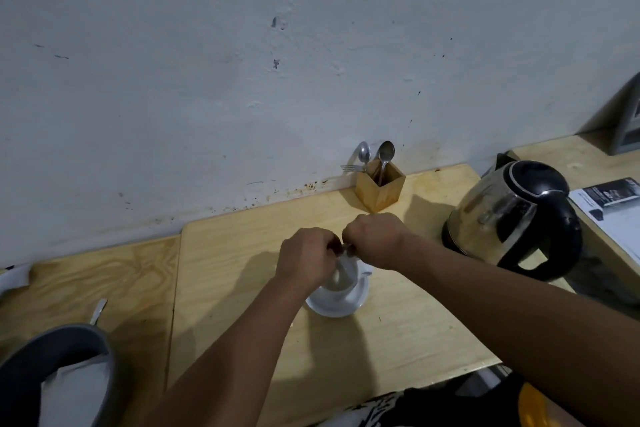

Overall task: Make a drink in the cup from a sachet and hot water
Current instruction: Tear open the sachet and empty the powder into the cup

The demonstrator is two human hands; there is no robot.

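A white cup [341,282] stands on a white saucer [337,305] in the middle of the wooden table [242,281]. Just above the cup, my left hand [306,255] and my right hand [375,239] meet, both pinching the top of a small pale sachet [343,265] that hangs down toward the cup's mouth. Most of the sachet is hidden by my fingers. A glass electric kettle [512,218] with a black lid and handle stands to the right of the cup.
A wooden holder [380,189] with two spoons and a fork stands by the wall behind the cup. A grey bin [59,371] with white paper is at lower left, a spoon handle [98,311] beside it. Printed papers [609,211] lie at right.
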